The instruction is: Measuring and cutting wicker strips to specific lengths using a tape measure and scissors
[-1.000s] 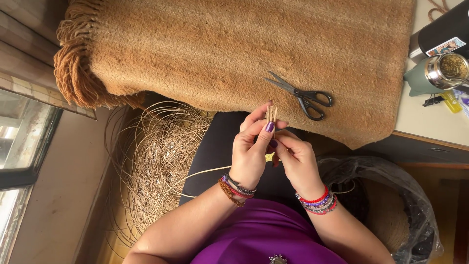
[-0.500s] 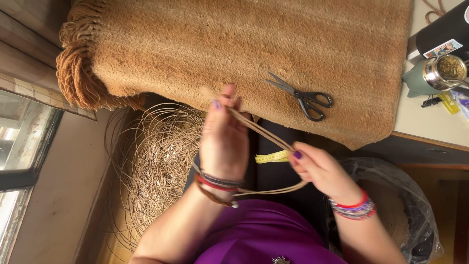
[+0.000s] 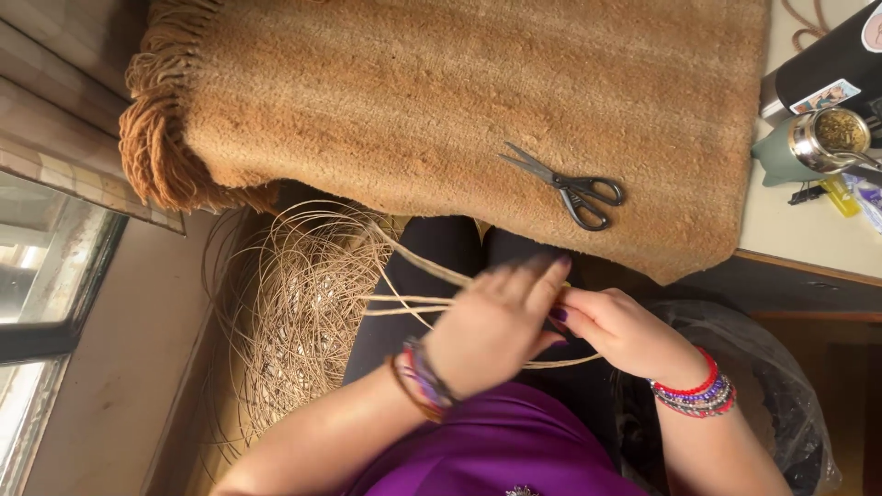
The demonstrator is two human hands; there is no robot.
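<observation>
My left hand (image 3: 496,332) and my right hand (image 3: 625,331) meet over my lap, both closed on thin tan reed strands (image 3: 418,305). The strands run left from my fingers to a loose coil of the same reed (image 3: 299,312) lying on the floor beside my left leg. One strand loops back under my right hand. Bead bracelets ring both wrists. Grey scissors (image 3: 570,188) lie shut on the brown woven mat (image 3: 441,110), just above my hands and untouched.
The mat covers a table whose fringed end hangs at the left. A metal cup (image 3: 818,142) and a dark bottle (image 3: 827,73) stand at the right edge. A clear plastic bag (image 3: 781,404) sits by my right arm. A window (image 3: 46,276) lies left.
My hands, spread apart half a second ago with a reed loop stretched between them, have come together low over my lap. A second ago they held the strands upright near the mat.
</observation>
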